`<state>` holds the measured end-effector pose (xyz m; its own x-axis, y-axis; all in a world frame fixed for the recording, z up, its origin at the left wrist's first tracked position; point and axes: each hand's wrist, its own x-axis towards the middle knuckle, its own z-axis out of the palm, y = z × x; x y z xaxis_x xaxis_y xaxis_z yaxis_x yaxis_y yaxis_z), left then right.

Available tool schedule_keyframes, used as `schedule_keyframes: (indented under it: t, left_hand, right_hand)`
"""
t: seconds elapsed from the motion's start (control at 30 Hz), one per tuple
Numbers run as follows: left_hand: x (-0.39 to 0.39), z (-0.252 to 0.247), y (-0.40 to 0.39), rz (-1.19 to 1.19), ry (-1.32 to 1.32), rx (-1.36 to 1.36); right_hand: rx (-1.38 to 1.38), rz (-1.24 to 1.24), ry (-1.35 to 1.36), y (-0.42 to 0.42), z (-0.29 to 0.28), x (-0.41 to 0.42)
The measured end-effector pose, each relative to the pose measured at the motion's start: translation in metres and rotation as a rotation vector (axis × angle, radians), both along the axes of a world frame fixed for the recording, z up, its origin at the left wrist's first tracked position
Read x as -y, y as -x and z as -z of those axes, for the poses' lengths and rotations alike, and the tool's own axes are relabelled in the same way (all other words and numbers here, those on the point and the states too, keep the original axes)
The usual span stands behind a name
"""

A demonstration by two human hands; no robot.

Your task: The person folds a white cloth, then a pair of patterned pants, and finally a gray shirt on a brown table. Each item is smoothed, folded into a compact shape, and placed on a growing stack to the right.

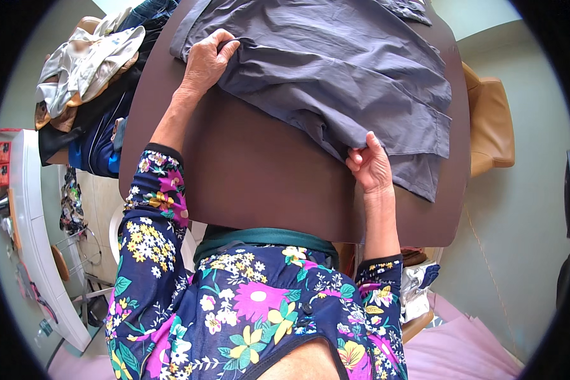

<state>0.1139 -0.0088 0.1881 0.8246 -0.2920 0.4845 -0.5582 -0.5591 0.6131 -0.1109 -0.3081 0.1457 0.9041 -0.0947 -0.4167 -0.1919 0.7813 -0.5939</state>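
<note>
A grey woven garment (308, 85), probably trousers or shorts, lies wrinkled across the far part of the brown table (266, 185). At its left end my left hand (206, 61) pinches a fold between thumb and fingers. My right hand (371, 166) is at the near edge, thumb raised and fingers curled, touching the cloth. Whether those fingers grip the cloth is hidden. To the right of that hand, one hemmed end (441, 135) lies over another hemmed layer (415, 183).
Heaped clothes, with a white garment (85, 61) on top, hang beyond the table's left side. A tan chair (494, 123) stands at the right. Folded clothes (414, 289) sit on a seat near my right elbow. A white counter (52, 247) runs along the far left.
</note>
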Motion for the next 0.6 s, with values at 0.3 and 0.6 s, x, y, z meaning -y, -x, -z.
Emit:
schedule_keyframes:
  t: [0.3,0.6]
  left_hand:
    - [-0.025,0.045,-0.046,0.107,0.224,-0.315]
    - [-0.024,0.041,-0.047,0.096,0.191,-0.418]
  right_hand:
    - [0.118,0.245,-0.240,-0.026,0.003,-0.013]
    - [0.015,-0.243,0.330,-0.040,-0.024,-0.039]
